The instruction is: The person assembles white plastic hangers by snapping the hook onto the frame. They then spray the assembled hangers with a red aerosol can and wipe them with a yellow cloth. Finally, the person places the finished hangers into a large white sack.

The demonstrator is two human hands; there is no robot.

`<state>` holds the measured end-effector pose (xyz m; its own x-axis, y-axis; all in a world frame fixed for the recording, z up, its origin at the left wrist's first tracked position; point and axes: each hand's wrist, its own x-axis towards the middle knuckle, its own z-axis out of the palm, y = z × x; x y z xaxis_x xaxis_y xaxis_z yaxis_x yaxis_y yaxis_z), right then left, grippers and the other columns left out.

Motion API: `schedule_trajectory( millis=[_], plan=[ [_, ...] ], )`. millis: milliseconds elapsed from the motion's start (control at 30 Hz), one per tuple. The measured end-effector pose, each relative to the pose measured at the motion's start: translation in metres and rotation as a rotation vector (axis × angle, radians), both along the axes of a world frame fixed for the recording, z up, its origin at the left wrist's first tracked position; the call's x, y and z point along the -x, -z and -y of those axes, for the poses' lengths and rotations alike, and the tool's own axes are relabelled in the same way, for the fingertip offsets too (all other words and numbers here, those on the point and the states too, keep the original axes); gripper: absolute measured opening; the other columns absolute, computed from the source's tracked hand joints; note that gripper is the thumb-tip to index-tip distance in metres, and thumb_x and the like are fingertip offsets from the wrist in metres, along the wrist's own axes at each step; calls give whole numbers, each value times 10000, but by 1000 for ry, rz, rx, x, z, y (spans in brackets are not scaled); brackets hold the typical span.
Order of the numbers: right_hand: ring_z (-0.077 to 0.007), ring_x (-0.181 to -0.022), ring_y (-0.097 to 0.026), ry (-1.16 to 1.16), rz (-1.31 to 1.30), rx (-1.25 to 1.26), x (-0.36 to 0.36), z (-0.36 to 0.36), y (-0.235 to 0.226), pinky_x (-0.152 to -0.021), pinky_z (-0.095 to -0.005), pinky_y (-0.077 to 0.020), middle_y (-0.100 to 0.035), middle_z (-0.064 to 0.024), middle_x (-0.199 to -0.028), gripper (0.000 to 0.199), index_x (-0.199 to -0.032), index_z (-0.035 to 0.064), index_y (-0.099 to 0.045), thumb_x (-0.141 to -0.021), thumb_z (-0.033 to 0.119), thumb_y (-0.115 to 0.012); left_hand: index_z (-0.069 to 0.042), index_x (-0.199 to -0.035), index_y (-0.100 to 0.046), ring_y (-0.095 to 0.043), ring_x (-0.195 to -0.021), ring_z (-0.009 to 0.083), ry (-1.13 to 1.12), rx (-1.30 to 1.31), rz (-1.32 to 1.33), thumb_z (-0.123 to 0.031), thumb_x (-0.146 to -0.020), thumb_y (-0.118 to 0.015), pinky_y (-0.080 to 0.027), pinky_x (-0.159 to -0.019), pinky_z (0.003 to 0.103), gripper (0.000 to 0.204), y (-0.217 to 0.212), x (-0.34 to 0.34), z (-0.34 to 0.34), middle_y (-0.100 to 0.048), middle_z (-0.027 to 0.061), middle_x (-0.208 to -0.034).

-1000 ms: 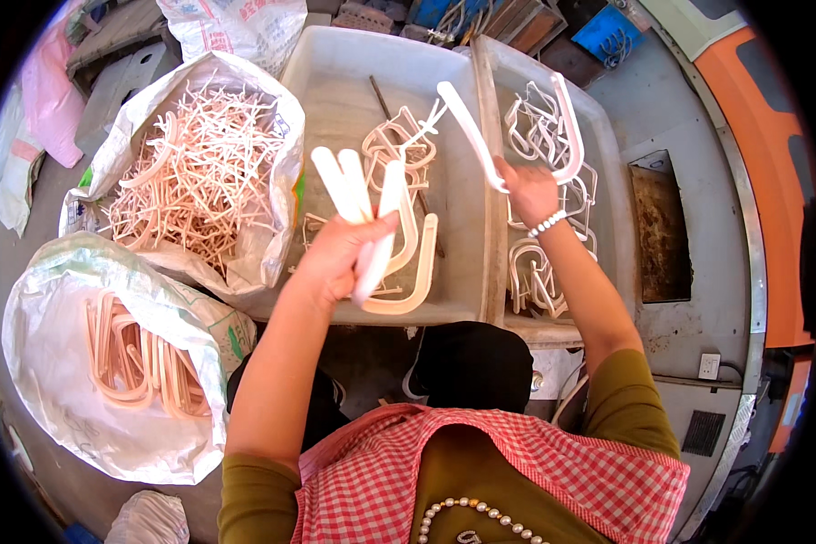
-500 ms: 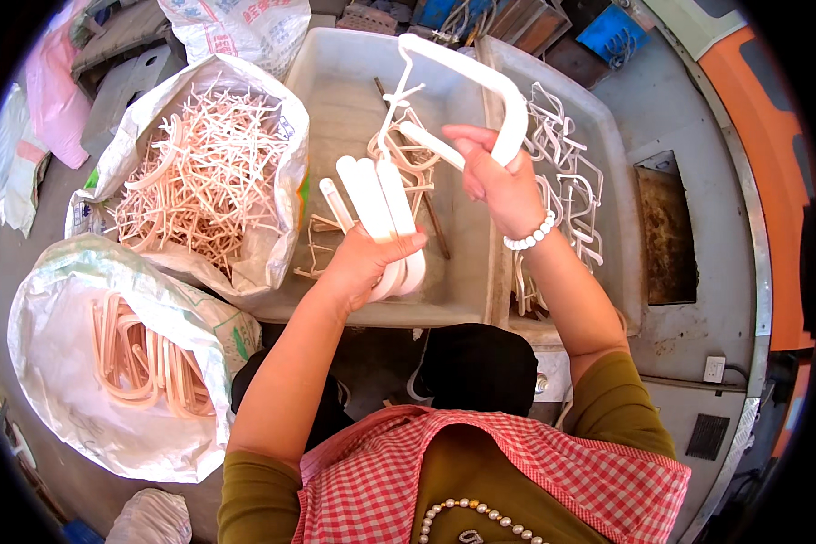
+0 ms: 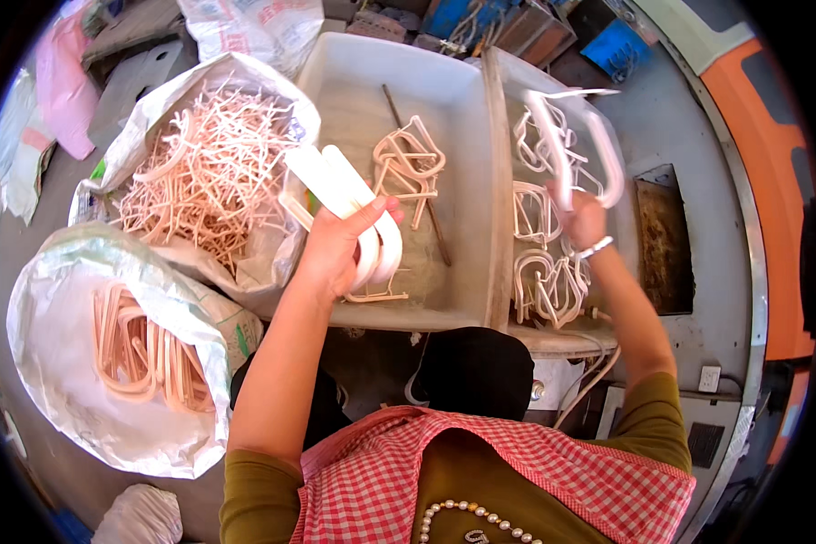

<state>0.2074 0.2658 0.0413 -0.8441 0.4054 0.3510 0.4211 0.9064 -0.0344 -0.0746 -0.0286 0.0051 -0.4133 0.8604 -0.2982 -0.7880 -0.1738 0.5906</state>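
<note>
My left hand [image 3: 344, 243] is closed round several glossy white U-shaped plastic pieces [image 3: 379, 238], held over the near left part of the left tub. Out over the right tub, my right hand [image 3: 586, 222] grips a white U-shaped plastic piece [image 3: 553, 145] with a thin strip at its far end; motion blurs it. Beneath that hand, several whitish bent plastic pieces [image 3: 537, 213] lie in the right tub [image 3: 497, 199]. A small heap of similar pieces [image 3: 408, 159] and a thin dark rod [image 3: 440, 238] rest in the left tub [image 3: 471, 118].
To the left, a white woven sack [image 3: 290, 82] holds a heap of thin pinkish plastic strips [image 3: 204, 172]. Nearer stands another open sack [image 3: 50, 363] with U-shaped pieces [image 3: 150, 354]. A grey metal surface with a rusty recess [image 3: 666, 245] lies right of the tubs.
My right hand has carried its U-shaped piece rightward from the left tub to over the right tub. My left hand has shifted slightly left with its bunch, tilting it left.
</note>
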Motion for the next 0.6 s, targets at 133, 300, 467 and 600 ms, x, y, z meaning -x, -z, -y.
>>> schedule_trajectory(
  millis=[133,300,467,600],
  plan=[
    [-220,-890,-666,-296,-261,545,81,122,7,-749,-303,-533,-690,-102,-1032,314,-1130,77,-648,-830,152,-706,-25,-1242,-446,-596,-1039,276,42,-143,111,-156,-877,-667,-506,-897,430,446,-2,-15,-12,-602,160,-1114],
    [-294,-686,-582,-422,146,251,104,158,19,-643,-399,-434,-621,-92,-781,499,-1020,80,-635,-789,523,-638,4,-1237,-486,-585,-1044,262,34,-168,220,-188,-874,-678,-506,-896,423,454,-10,-21,-9,-591,134,-1115],
    [-298,-703,-580,-348,260,184,107,160,8,-646,-395,-424,-622,-82,-790,513,-1036,81,-640,-802,537,-616,7,-1100,-530,-609,-824,218,29,-90,216,-197,-880,-674,-536,-747,375,333,2,-11,-5,-615,118,-960],
    [-291,-683,-590,-206,-180,-24,116,144,4,-637,-418,-454,-614,-67,-731,513,-1057,64,-633,-812,514,-619,-53,-1084,-498,-624,-843,229,-36,30,208,-249,-914,-625,-541,-763,400,289,9,-7,-9,-626,149,-1010]
  ],
)
